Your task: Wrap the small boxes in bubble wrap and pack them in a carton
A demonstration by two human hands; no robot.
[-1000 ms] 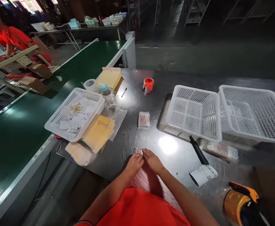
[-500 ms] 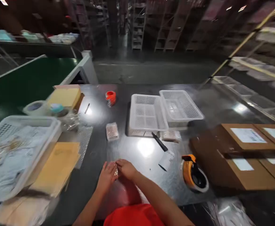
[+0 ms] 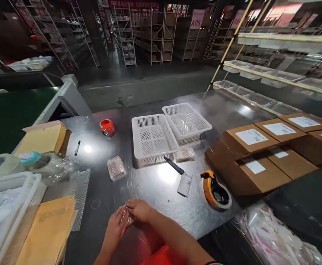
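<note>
At the near side of the counter, the left hand and right hand are gripping a small bubble-wrapped bundle between them, fingers curling over it. They are hiding much of it — its contents are staying too hard to make out.

The picture's left edge is cutting off a white tray of papers, while yellow envelopes are running out of view at the bottom. Clear plastic is blurring the things beneath it.

Beyond the hands, a wrapped packet is lying alone. Two white baskets are standing side by side, with a black tool resting at the nearer one's corner — its end near a printed label. An orange tape dispenser is sitting between the label and some cardboard boxes.
</note>
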